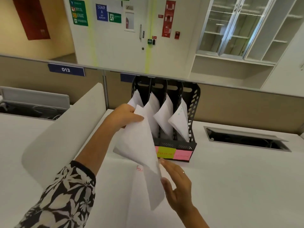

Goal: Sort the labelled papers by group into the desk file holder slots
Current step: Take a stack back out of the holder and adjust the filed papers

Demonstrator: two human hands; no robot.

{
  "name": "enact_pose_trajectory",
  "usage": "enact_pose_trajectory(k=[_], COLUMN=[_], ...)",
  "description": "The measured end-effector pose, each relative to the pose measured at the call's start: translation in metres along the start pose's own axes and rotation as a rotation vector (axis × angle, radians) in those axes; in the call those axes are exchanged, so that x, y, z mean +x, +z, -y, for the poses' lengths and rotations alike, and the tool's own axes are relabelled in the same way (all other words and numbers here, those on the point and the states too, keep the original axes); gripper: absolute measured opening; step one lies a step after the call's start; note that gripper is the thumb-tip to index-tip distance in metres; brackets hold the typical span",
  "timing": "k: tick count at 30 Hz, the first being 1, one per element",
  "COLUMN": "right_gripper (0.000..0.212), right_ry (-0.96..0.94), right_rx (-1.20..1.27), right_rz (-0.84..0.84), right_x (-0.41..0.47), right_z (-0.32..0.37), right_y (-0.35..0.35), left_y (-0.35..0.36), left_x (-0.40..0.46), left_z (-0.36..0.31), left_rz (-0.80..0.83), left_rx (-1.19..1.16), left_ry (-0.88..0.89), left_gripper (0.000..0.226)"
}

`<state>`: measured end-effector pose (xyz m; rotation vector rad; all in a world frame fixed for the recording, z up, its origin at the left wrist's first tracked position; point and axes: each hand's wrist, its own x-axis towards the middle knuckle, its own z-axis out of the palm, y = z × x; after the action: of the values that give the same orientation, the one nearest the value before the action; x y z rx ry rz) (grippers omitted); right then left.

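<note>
The left hand (126,115) has its grip closed on the upper edge of a white sheet of paper (141,145), thumb on the near face and the other fingers hidden behind it, so the sheet hangs down and toward the camera from that pinch, tilted, its lower corner reaching past the right hand (177,186). The right hand lies below with fingers straight and loose, its thumb and fingertips just beside or touching the sheet's lower edge; whether it truly has hold of it cannot be told. The held sheet is plain on the side shown and slightly curled. Under it, flat on the white table (238,186), lies another paper (125,181) with red handwriting partly covered. Behind stands the black file holder (193,112), four slots each with white papers leaning inside, and pink and yellow sticky labels (174,153) on its front base.
</note>
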<state>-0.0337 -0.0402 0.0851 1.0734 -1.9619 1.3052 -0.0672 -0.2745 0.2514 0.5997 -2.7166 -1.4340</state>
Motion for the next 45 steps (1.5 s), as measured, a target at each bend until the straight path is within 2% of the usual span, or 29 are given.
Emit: enact_pose_trajectory(k=[4,7,9,13,15,17,18,21,25,29,31,35,37,42,45], right_gripper=[0.034,0.033,0.040,0.051,0.048,0.034,0.026,0.024,0.009,0.031,0.035,0.026,0.017,0.017,0.016], right_ry=[0.294,0.282,0.297,0.316,0.284,0.231,0.250,0.441,0.550,0.563,0.532,0.513,0.527,0.588,0.576], right_rx=[0.152,-0.026,-0.147,-0.347,-0.447,-0.555,-0.593,-0.616,-0.684,-0.665,-0.632,-0.591,-0.594,-0.569,-0.565], right_rz=[-0.041,0.022,0.145,0.529,0.725,0.832,0.806,0.613,0.577,0.557,0.504,0.419,0.426,0.430,0.387], right_x=[0.065,0.131,0.173,0.232,0.245,0.250,0.251,0.262,0.272,0.272,0.268,0.264,0.264,0.265,0.263], right_z=[-0.018,-0.045,-0.061,-0.083,-0.087,-0.087,-0.087,-0.086,-0.087,-0.096,-0.096,-0.099,-0.101,-0.105,-0.108], right_y=[0.012,0.039,0.060,0.102,0.112,0.116,0.114,0.107,0.085,0.074,0.069,0.061,0.061,0.061,0.058], left_y=[-0.039,-0.060,-0.070,-0.085,-0.091,-0.097,-0.098,-0.105,-0.111,-0.107,-0.100,-0.080,-0.067,-0.039,-0.033], left_x=[0.013,0.023,0.028,0.039,0.044,0.046,0.045,0.046,0.050,0.068,0.083,0.113,0.129,0.157,0.162], left_z=[-0.019,-0.040,-0.055,-0.079,-0.088,-0.096,-0.101,-0.113,-0.132,-0.150,-0.155,-0.152,-0.143,-0.121,-0.123], left_rz=[-0.015,-0.060,-0.067,-0.074,-0.066,-0.029,-0.005,0.045,0.072,0.038,-0.028,-0.208,-0.275,-0.281,-0.168], left_rx=[0.180,0.285,0.367,0.481,0.525,0.544,0.542,0.516,0.463,0.432,0.432,0.486,0.479,0.386,0.331], left_ry=[0.034,0.067,0.097,0.110,0.099,0.105,0.111,0.137,0.163,0.190,0.217,0.332,0.382,0.440,0.406], left_gripper=[0.022,0.020,0.020,0.027,0.028,0.023,0.025,0.031,0.028,0.028,0.027,0.021,0.032,0.044,0.039])
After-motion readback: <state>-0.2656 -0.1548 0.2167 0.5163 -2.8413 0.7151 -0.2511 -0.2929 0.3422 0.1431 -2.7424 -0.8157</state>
